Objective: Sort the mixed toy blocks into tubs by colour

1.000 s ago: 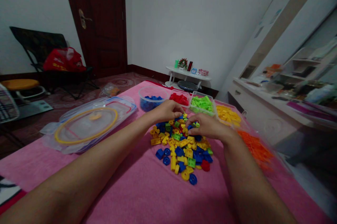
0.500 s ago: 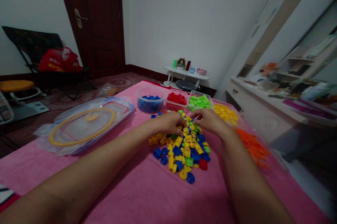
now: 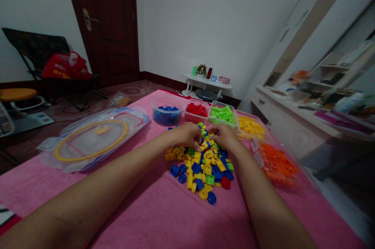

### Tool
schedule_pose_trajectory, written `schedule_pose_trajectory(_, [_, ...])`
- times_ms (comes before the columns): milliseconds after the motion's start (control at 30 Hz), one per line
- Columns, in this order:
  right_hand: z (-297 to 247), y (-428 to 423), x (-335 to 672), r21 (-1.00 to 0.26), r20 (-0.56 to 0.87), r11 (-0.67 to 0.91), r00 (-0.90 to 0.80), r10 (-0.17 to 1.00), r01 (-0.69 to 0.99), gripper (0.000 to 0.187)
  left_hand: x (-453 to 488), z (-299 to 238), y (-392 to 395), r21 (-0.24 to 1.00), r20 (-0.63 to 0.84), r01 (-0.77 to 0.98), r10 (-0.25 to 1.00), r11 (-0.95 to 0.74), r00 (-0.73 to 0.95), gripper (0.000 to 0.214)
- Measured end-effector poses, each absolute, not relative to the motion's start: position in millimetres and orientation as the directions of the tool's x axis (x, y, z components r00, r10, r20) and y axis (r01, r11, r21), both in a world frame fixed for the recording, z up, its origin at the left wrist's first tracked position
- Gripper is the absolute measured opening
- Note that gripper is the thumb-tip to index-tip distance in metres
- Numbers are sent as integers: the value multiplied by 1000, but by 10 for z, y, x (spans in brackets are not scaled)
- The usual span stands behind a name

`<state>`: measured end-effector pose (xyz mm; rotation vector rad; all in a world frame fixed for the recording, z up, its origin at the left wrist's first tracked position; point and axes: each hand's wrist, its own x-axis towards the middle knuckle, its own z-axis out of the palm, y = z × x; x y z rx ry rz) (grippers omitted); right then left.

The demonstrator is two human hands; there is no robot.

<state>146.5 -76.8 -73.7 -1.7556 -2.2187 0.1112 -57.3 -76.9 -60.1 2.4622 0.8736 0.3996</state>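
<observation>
A heap of toy building bricks [image 3: 207, 169], mostly yellow and blue with some green, lies on the pink cloth [image 3: 164, 210]. My left hand [image 3: 188, 134] is on the far left part of the heap, fingers curled in and the thumb low. Facing it from the right, my right hand [image 3: 225, 135] has its fingers bent together over the bricks. Whatever sits between the fingertips of either hand is too small and hidden to name. Blue wheel-like rings [image 3: 211, 198] and a red piece [image 3: 225, 182] lie at the near edge of the heap.
Behind the heap stand a round tub [image 3: 155, 117] of blue bricks and boxes of red bricks [image 3: 197, 109] and green bricks [image 3: 222, 114]. Yellow bricks [image 3: 250, 125] and orange bricks [image 3: 277, 161] fill containers at right. Stacked clear lids [image 3: 88, 143] lie at left.
My right hand has moved slightly left, closer to my left hand, and its forearm uncovers more of the orange box. My left hand has shifted only a little.
</observation>
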Motion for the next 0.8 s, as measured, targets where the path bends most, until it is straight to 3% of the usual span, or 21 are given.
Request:
schedule_pose_trajectory(167, [-749, -787, 1445, -254, 154, 217, -182, 971, 943, 24, -606, -558, -761, 593, 70, 474, 629, -650, 775, 24])
schedule_pose_trajectory(367, [-598, -825, 1451, -288, 237, 193, -125, 963, 938, 20, -534, -588, -783, 623, 93, 480, 667, -618, 739, 29])
schedule_pose_trajectory(667, [-329, -923, 1403, -348, 268, 258, -168, 949, 901, 38, -379, -747, -928, 402, 168, 648, 747, -647, 643, 18])
schedule_pose_trajectory(733, [-308, -944, 1381, -349, 257, 290, -206, 944, 891, 35, -392, -726, -905, 446, 145, 649, 765, -617, 627, 17])
schedule_pose_trajectory(800, [-290, -957, 1372, -375, 246, 319, -239, 939, 870, 32, -435, -681, -851, 569, 88, 606, 774, -556, 627, 20])
